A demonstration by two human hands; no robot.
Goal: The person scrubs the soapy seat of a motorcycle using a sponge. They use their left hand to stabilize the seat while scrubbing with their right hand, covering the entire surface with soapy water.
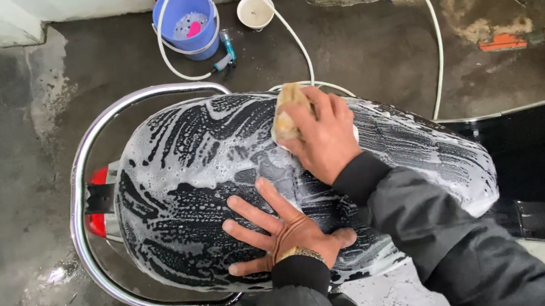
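Your right hand point(326, 137) is closed over a yellowish sponge point(288, 114), pressing it onto the soapy black scooter seat point(203, 180) near its upper middle. Your left hand point(285, 231) lies open and flat, fingers spread, on the seat's near side. A chrome grab rail point(83, 201) loops round the seat's rear. Beyond, on the wet concrete floor point(1, 223), stand a blue bucket point(186, 22) and a white hose point(430, 20).
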